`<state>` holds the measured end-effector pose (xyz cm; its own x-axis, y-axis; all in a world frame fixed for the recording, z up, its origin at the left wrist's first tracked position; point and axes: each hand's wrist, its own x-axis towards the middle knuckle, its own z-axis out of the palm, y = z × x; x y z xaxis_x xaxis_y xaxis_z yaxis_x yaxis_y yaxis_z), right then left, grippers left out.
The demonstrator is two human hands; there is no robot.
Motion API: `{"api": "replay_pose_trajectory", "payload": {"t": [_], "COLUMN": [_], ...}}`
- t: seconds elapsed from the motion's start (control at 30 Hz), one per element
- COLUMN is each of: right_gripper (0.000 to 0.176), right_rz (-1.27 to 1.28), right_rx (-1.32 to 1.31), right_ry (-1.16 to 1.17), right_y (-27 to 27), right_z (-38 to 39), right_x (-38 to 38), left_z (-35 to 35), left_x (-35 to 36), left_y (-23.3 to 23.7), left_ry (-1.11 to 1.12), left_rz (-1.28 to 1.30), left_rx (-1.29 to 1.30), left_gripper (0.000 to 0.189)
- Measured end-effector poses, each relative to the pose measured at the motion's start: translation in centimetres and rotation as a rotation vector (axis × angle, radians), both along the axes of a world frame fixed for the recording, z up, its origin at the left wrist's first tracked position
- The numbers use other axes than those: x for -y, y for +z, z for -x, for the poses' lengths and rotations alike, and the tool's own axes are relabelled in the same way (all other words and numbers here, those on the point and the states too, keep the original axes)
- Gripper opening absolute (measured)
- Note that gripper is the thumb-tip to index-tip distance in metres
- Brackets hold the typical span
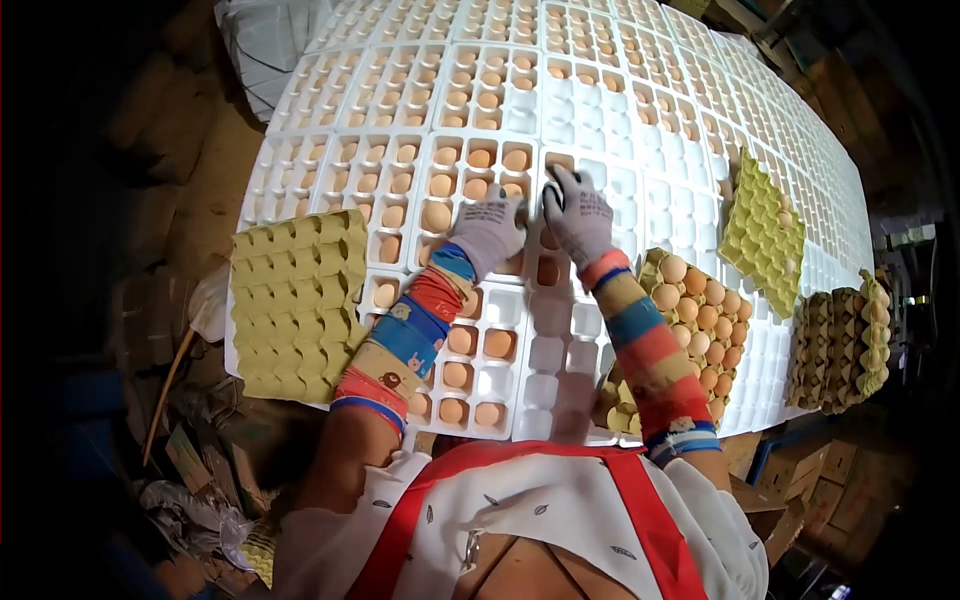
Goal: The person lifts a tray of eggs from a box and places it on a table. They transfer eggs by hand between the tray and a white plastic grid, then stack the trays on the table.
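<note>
My left hand [490, 228], in a pale glove with dark fingertips, is over a white foam tray [497, 308] that holds brown eggs [436, 216]. Its fingers bend down at the tray's right column, and what they touch is hidden. My right hand [578, 212], gloved the same way, is just right of it over the neighbouring white tray [622, 190]. Its fingers curl at that tray's left column, where a few eggs [549, 270] sit below them. Whether either hand holds an egg cannot be made out.
A yellow carton [672, 330] of eggs lies near my right forearm. Empty yellow cartons lie at left [298, 305] and upper right [765, 235]. Stacked cartons [838, 350] stand at the right edge. Rows of egg-filled foam trays [395, 95] stretch across the back.
</note>
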<state>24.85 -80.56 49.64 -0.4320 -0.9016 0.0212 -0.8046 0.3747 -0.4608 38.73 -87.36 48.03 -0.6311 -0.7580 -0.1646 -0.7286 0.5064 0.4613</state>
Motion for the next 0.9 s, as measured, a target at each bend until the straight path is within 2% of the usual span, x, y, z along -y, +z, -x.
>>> {"api": "replay_pose_trajectory", "payload": {"t": [0.07,0.1,0.13,0.2,0.27,0.33,0.37,0.4,0.43,0.47,0.53,0.6,0.67,0.7,0.73,0.77,0.8,0.87,0.9], "right_gripper": [0.038,0.038,0.038,0.039,0.041,0.041,0.041,0.037,0.036,0.034,0.033,0.032,0.027,0.026,0.025,0.024,0.028,0.030,0.031], "right_rz": [0.376,0.275,0.173,0.341,0.442,0.426,0.421,0.404,0.283,0.130,-0.031,-0.013,0.002,0.042,0.084,0.240,0.333,0.685,0.690], "right_rx": [-0.099,-0.206,-0.302,-0.231,-0.136,-0.029,-0.022,-0.157,-0.157,-0.191,-0.142,-0.183,-0.058,0.002,0.060,0.337,0.842,1.337,1.533], "right_ry": [0.094,0.150,0.223,0.155,0.111,0.042,-0.058,-0.186,-0.363,-0.500,-0.484,-0.386,-0.379,-0.328,-0.277,-0.332,-0.396,-0.435,-0.468], "right_y": [-3.8,-5.1,-6.9,-6.8,-5.4,-1.8,-0.6,0.6,2.2,2.6,2.6,1.0,1.1,1.2,1.3,0.9,2.0,3.8,3.8], "right_z": [1.3,1.5,1.9,1.2,1.6,1.9,2.7,3.8,4.6,5.9,7.2,7.9,9.5,10.5,11.3,12.3,12.9,12.8,13.0], "right_x": [2.2,2.6,2.6,1.1,-2.0,-7.6,-10.4,-13.4,-16.0,-18.7,-21.9,-22.3,-22.1,-22.5,-23.0,-24.2,-26.1,-29.0,-30.1], "left_z": [-1.0,-2.3,-4.0,-6.5,-7.5,-7.8,-8.0,-7.9,-7.4,-6.8,-3.8,0.6,5.5,7.8,9.8,11.3,12.4,12.6,12.5], "left_x": [1.3,2.0,0.1,-1.7,-5.5,-8.5,-9.2,-9.7,-10.5,-11.1,-12.2,-14.0,-15.6,-16.4,-17.1,-17.3,-17.5,-17.0,-16.5], "left_y": [-0.5,-1.7,2.2,1.6,-2.1,-0.8,-1.4,-1.7,-1.0,-0.4,0.4,2.2,2.3,1.4,1.7,1.2,0.4,0.8,0.1], "left_ry": [0.090,0.171,0.376,0.373,0.107,-0.169,-0.266,-0.349,-0.311,-0.208,-0.178,-0.294,-0.396,-0.431,-0.445,-0.490,-0.532,-0.498,-0.376], "left_rz": [-0.177,-0.580,-0.942,-1.176,-0.689,-0.167,-0.010,0.161,0.209,0.051,0.111,0.097,0.032,0.139,0.131,0.159,0.184,0.149,-0.070], "left_rx": [-0.267,-0.575,-0.897,-0.945,-0.809,-0.612,-0.533,-0.453,-0.543,-0.575,-0.697,-0.649,-0.576,-0.550,-0.420,-0.321,-0.219,-0.327,-0.445], "left_gripper": [0.046,0.045,0.033,0.031,0.033,0.036,0.036,0.037,0.037,0.040,0.043,0.045,0.047,0.053,0.057,0.057,0.057,0.048,0.043]}}
